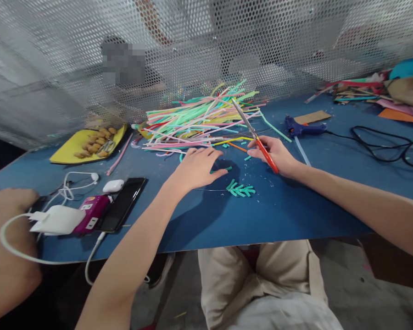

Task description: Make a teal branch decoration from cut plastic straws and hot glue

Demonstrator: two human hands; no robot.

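Note:
My right hand (273, 153) holds red-handled scissors (259, 142), their blades pointing up and left over the pile of pastel pipe cleaners (199, 117). Over the blue table (206, 220), my left hand (198, 167) is spread palm down, with a green piece partly visible beside its thumb. A leaf-like sprig of short green pieces (240, 189) lies on the table between and below the hands, a thin wire running left from it. Small green cuttings (243, 143) and an orange stem (237, 147) lie near the pile.
At right are a blue glue gun (304, 127), its black cord (378, 142) and scrap materials. A phone (124, 204), purple power adapter (92, 213), white charger (58, 220) and yellow tray (72, 145) are at left. Another person's arm (10, 256) rests at the left edge.

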